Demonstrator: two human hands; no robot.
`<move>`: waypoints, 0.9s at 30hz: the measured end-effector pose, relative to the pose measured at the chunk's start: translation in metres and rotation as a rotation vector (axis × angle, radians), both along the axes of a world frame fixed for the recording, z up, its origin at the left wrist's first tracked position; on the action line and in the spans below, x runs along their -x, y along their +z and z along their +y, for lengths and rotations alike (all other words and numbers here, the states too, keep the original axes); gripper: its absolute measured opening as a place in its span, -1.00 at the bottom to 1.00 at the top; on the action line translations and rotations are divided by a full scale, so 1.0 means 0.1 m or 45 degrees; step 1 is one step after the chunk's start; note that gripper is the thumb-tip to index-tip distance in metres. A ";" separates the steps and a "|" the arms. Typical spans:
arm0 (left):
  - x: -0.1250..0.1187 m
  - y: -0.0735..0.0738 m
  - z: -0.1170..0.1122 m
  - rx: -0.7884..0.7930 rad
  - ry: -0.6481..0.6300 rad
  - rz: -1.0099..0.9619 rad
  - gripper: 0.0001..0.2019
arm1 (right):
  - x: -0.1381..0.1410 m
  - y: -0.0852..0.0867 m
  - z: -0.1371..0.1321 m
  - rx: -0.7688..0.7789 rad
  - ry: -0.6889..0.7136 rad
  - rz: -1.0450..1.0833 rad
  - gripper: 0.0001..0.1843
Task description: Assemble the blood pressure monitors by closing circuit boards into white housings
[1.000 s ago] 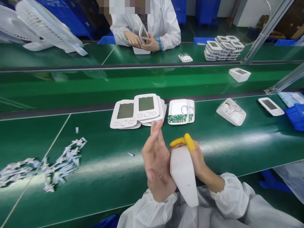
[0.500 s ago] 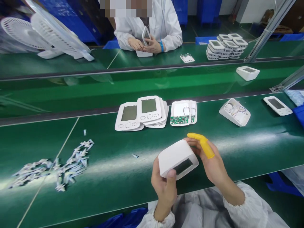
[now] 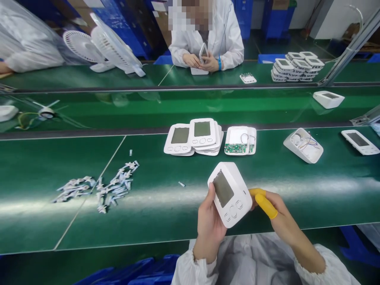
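A white device (image 3: 230, 194) with a grey screen and round buttons faces up toward me, tilted, above the near edge of the green table (image 3: 154, 206). My left hand (image 3: 209, 225) grips its left side from below, thumb on the front edge. On its right side rests my right hand (image 3: 274, 215), fingers closed against the casing, two of them in yellow finger cots. A stack of white front covers with screens (image 3: 196, 136) lies beyond, next to an open cover with a green circuit board (image 3: 240, 141).
Small white and blue scraps (image 3: 101, 186) are scattered at the left. An open housing with wires (image 3: 303, 144) and a cover (image 3: 360, 141) lie at the right. On the belt sits a finished unit (image 3: 328, 99). Across it, a person in white holds a part (image 3: 203, 51) near fans (image 3: 102, 45) and stacked covers (image 3: 293, 61).
The device has been turned over in my hands, from edge-on and back-up to screen-up. My left hand went from open beside it to gripping it. The view shifted left.
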State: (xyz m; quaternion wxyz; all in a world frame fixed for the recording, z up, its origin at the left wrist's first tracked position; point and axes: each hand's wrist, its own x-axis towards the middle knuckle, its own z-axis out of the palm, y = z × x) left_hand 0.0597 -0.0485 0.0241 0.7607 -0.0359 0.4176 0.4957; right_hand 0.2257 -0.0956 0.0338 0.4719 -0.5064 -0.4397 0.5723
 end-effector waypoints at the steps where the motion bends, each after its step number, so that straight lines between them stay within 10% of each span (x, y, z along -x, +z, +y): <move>1: 0.00 0.00 0.00 -0.016 -0.022 -0.024 -0.74 | 0.00 0.01 -0.01 0.004 0.021 0.022 -0.49; 12: -0.17 0.05 0.03 -0.039 -0.184 -0.050 -0.68 | -0.02 0.13 -0.11 -0.024 -0.173 -0.041 -0.64; 20: -0.13 -0.14 -0.30 -0.621 -0.100 0.483 -0.33 | 0.05 -0.24 0.05 0.084 -0.621 0.221 -0.51; 27: -0.15 0.17 -0.26 -0.653 -0.194 0.633 -0.30 | 0.02 -0.28 0.27 0.045 -0.540 0.180 -0.47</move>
